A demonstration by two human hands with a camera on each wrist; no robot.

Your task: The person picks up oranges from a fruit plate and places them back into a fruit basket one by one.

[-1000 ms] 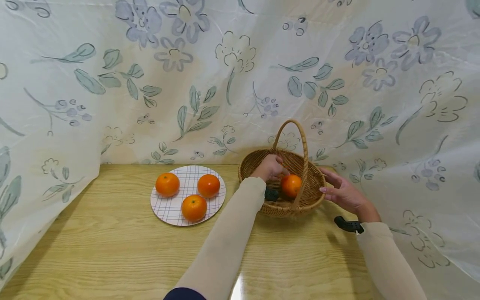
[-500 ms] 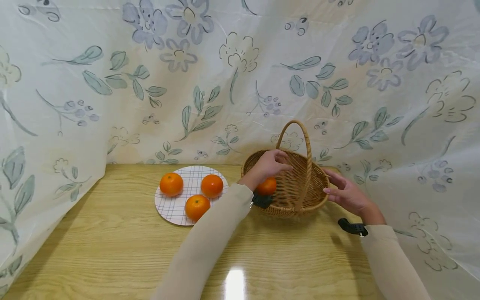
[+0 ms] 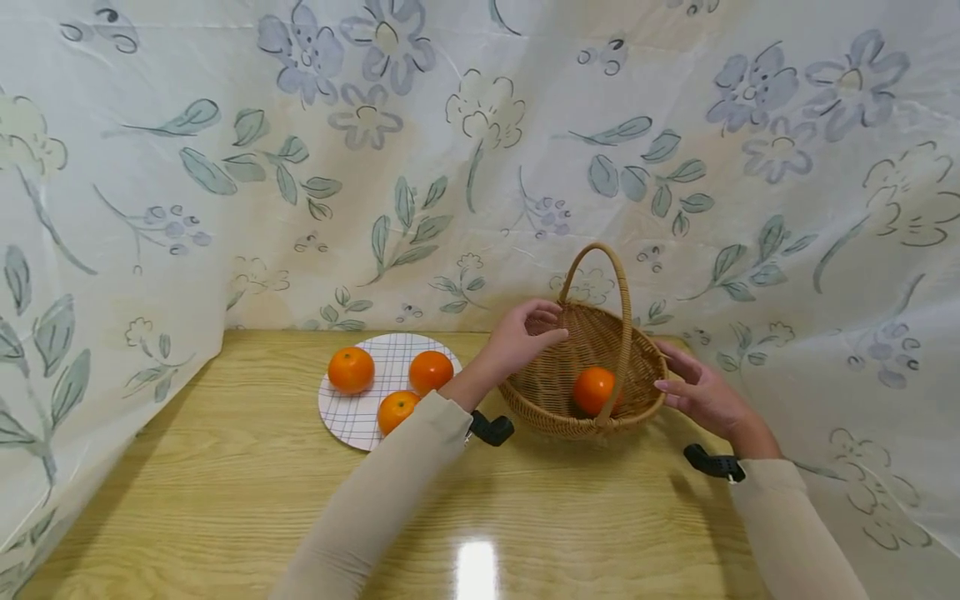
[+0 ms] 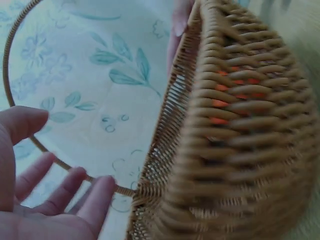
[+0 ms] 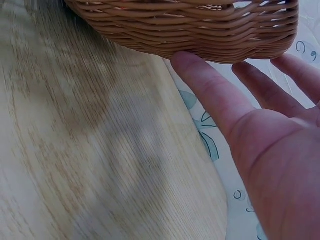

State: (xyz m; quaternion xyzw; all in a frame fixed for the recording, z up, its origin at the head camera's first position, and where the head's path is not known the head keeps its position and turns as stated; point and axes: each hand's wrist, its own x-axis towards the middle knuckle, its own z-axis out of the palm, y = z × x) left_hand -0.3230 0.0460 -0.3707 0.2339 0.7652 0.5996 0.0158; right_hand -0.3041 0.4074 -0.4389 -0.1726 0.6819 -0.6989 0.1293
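A wicker basket [image 3: 543,392] with a tall arched handle stands at the back right of the table. Inside it lies one orange [image 3: 594,390], glimpsed through the weave in the left wrist view as orange patches [image 4: 220,102]. My left hand [image 3: 521,337] is over the basket's left rim, fingers spread and curved, holding nothing. At the right end, my right hand [image 3: 705,396] touches the outside of the basket; its thumb and fingertips press on the wicker wall [image 5: 200,35] in the right wrist view.
Left of the basket, a round checked plate [image 3: 341,421] bears three oranges, one [image 3: 396,410] partly covered by my left sleeve [image 3: 397,483]. A floral cloth [image 3: 420,167] hangs behind and along both sides of the wooden table [image 3: 225,483].
My left hand has drawn back leftward out of the basket, leaving the orange inside. That orange rolled left, then back to the right. My right hand stays at the basket's right end.
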